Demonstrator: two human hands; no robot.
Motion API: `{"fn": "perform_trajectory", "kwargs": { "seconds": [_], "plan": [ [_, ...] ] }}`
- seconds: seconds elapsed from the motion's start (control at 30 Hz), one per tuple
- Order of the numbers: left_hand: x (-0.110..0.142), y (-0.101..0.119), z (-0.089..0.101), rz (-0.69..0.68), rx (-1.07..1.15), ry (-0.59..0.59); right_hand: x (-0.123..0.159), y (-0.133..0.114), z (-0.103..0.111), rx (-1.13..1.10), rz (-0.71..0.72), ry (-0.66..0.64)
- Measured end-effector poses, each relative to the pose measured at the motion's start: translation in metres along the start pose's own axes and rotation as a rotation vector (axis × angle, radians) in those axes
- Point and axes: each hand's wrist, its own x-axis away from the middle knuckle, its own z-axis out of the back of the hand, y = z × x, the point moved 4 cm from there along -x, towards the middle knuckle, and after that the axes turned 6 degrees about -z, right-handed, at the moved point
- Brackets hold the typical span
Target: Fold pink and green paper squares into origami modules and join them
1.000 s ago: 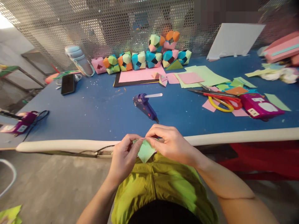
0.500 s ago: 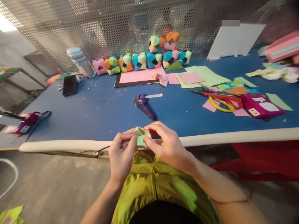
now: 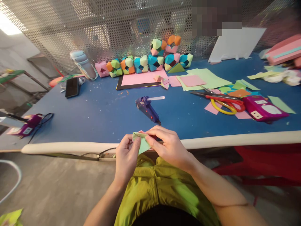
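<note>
Between my two hands, just over the table's front edge, is a folded piece of light green paper (image 3: 144, 146). My left hand (image 3: 128, 153) pinches its left side, thumb on the near face. My right hand (image 3: 166, 142) grips its upper right corner between thumb and fingers. Some pink and red shows behind the paper, mostly covered by my right fingers. Beyond my hands a blue glue gun (image 3: 148, 109) lies on the table with a clear glue stick poking out of its back. Several folded paper balls (image 3: 141, 64) in mixed colours line the back, two stacked on top.
Scissors (image 3: 223, 102) with red and yellow handles lie by a purple power strip (image 3: 265, 108) and coloured paper scraps at right. A phone (image 3: 72, 87) and a bottle (image 3: 83, 64) are at back left. A white padded edge (image 3: 70, 147) runs along the blue table (image 3: 105, 110).
The green paper has turned in my hands; its upper peak now lies flatter and a corner points down. My left hand has shifted slightly right. The camera view has moved a little.
</note>
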Motion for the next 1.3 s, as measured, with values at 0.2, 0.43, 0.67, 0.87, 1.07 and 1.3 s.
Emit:
{"fn": "perform_trajectory", "kwargs": {
  "seconds": [0.2, 0.43, 0.67, 0.87, 1.07, 1.3],
  "plan": [
    [0.000, 0.003, -0.002, -0.029, -0.054, -0.038, -0.002, 0.003, 0.002, -0.002, -0.009, 0.018],
    [-0.004, 0.003, 0.005, -0.012, -0.092, 0.029, -0.001, 0.000, 0.011, 0.014, -0.007, 0.095],
    [-0.005, 0.004, 0.006, -0.001, -0.101, -0.025, -0.003, 0.001, 0.011, 0.046, -0.002, 0.104],
    [-0.006, -0.004, 0.007, 0.034, 0.028, -0.094, -0.004, 0.002, 0.011, 0.044, -0.023, 0.076],
    [-0.007, -0.004, 0.008, 0.039, 0.066, -0.096, -0.007, 0.000, 0.010, 0.026, -0.030, 0.045],
    [-0.007, -0.001, 0.005, 0.079, 0.052, -0.176, -0.012, 0.003, 0.003, -0.010, -0.018, 0.018]
  ]
}}
